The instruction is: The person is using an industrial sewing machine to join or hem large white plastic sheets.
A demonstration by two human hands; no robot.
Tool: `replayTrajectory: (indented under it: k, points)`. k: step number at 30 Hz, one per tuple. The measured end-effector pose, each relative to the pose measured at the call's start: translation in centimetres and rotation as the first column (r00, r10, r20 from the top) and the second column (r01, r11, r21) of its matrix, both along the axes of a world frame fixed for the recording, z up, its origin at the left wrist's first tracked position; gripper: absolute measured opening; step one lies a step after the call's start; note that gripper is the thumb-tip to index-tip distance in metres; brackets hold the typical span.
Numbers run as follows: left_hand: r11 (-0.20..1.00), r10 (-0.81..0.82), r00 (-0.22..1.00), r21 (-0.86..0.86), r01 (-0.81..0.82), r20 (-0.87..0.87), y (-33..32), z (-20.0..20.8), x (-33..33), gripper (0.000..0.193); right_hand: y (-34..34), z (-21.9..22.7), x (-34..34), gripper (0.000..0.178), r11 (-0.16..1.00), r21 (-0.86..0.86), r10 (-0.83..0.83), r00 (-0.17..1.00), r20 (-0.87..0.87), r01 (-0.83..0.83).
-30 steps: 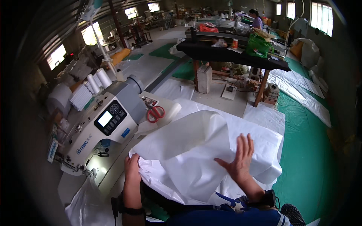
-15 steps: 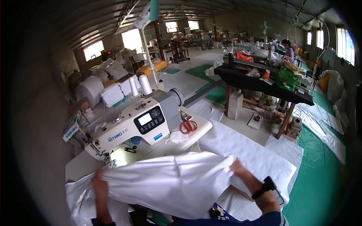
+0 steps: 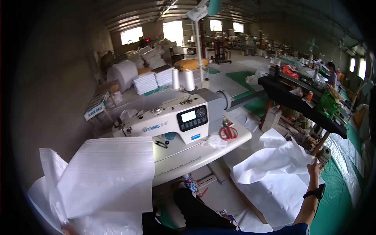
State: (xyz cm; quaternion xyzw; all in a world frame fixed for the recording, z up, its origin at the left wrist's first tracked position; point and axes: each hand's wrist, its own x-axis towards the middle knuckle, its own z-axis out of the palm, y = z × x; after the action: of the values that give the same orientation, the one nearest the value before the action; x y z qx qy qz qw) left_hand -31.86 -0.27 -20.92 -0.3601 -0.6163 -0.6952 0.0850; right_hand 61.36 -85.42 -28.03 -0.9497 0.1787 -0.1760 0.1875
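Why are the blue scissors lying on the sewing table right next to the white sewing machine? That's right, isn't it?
Not quite: the scissors have red handles, not blue. The head view shows them lying on the sewing table right next to the white sewing machine, just as you said.

White woven fabric sheet [image 3: 105, 176] at left, white crumpled fabric sheet [image 3: 274, 176] at right. White-and-grey sewing machine [image 3: 176, 117] with black control panel [image 3: 192, 116]. Red-handled scissors [image 3: 228, 132] on white table [image 3: 188, 156]. Green floor mats [image 3: 337, 199]. Black wristband [image 3: 315, 192].
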Motion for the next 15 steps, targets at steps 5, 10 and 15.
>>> replayTrajectory:
  k: [5, 10, 15]
  points:
    - [0.984, 0.015, 0.956, -0.176, 0.038, 0.293, -6.9, -15.0, -2.5, 0.032, 10.2, -7.7, -2.0, 0.087, 0.788, -0.148, 0.544, 0.789, -0.286, -0.597]
    - [0.846, -0.186, 0.531, -0.14, 0.514, 0.827, -20.5, -23.8, -4.5, 0.031, 19.2, -14.6, -9.6, 0.125, 0.752, -0.277, 0.349, 0.718, -0.603, -0.598]
    - [0.503, 0.277, 0.868, -0.832, 0.236, 0.413, -25.8, -25.0, -3.4, 0.044, 26.1, -13.5, -6.5, 0.055, 0.358, 0.009, 0.205, 0.069, -0.976, -0.934]
